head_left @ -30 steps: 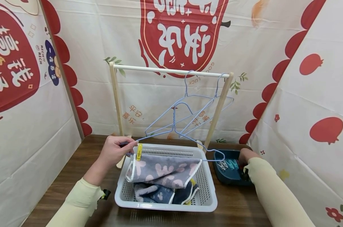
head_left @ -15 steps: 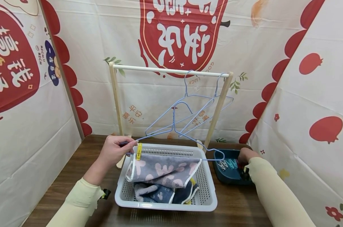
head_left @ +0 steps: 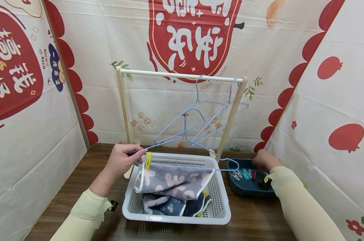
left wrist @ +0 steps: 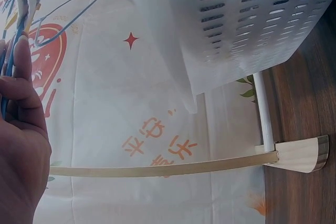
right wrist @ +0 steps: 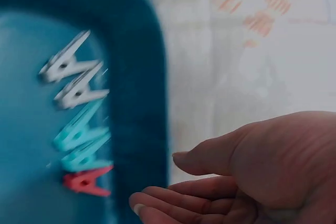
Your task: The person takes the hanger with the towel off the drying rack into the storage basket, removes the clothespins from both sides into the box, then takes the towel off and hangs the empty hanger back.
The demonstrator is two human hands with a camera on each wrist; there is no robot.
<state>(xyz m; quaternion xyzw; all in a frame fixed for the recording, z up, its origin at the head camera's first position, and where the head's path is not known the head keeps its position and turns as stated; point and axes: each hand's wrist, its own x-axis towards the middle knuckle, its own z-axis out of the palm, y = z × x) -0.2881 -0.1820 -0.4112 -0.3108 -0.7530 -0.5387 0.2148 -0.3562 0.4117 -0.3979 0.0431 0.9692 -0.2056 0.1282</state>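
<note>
My left hand (head_left: 121,160) grips one end of a blue wire clothes hanger (head_left: 185,127) above the basket. A grey towel with pink patterns (head_left: 174,180) hangs over the hanger's lower bar, and a yellow clothespin (head_left: 148,161) clips it near my left fingers. My right hand (right wrist: 262,177) is at the far right rim of a dark blue tray (head_left: 249,191), thumb apart from loosely bent fingers, with nothing seen between them. Inside the tray lie two white clothespins (right wrist: 79,94), two teal clothespins (right wrist: 79,135) and a red clothespin (right wrist: 86,181).
Under the hanger stands a white perforated basket (head_left: 176,219) with more dark patterned cloths (head_left: 167,205). Behind it rises a drying rack (head_left: 176,74) with two blue hangers (head_left: 170,133) at its right end. Printed curtains (head_left: 91,43) enclose the wooden table (head_left: 239,221).
My right hand has drawn out of the tray, up and to the right, and the red clothespin shows more clearly. The left hand, hanger and towel stay nearly still.
</note>
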